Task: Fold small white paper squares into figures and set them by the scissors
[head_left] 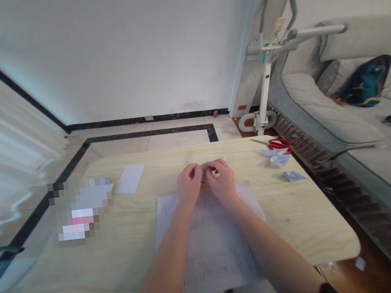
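Observation:
My left hand point(189, 183) and my right hand point(221, 177) meet over the far edge of a large printed sheet point(221, 247). Thumbs and fingers are pinched together on a small piece of paper point(202, 167), mostly hidden by the fingertips. A small beige round thing point(215, 174) shows at the right hand's fingers; what it is I cannot tell. The printed sheet lies flat on the pale wooden table point(288, 220), beneath both wrists and forearms.
A blank white paper point(130, 179) lies at the far left, beside a pixelated patch point(83, 211). Red-handled scissors point(279, 144), crumpled paper point(277, 157) and a folded paper piece point(294, 175) lie at the far right. Beyond stand white exercise equipment point(263, 91) and a grey sofa point(348, 124).

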`<state>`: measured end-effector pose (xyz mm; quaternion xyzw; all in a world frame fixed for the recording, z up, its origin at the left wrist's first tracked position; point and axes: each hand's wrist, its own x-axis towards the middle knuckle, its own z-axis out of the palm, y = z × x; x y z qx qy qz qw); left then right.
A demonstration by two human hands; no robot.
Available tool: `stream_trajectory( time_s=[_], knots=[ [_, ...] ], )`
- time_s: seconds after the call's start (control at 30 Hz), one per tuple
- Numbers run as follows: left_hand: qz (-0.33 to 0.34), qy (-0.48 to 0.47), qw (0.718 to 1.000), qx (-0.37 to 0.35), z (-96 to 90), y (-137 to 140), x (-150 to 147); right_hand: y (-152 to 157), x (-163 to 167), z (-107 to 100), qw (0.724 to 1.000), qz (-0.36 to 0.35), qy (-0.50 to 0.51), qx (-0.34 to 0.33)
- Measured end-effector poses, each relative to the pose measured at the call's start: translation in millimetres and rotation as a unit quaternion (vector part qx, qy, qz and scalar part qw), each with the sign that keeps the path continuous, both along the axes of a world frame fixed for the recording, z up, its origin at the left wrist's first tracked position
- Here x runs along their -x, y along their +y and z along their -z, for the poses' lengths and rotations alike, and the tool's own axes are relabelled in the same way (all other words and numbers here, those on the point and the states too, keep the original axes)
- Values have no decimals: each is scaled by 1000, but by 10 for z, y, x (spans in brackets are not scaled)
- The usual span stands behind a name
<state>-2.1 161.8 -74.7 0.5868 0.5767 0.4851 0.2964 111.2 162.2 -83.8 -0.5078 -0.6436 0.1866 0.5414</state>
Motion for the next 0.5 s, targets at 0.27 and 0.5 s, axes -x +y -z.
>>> stream_trajectory(
  time_s=[0.27,0.5],
  knots=[
    [14,-25,1000,-3,-35,-21,-7,-6,-3,4,1000,-7,12,-6],
    [38,-58,998,13,-82,-51,-17,5,4,20,999,-21,29,-2]
  ],
)
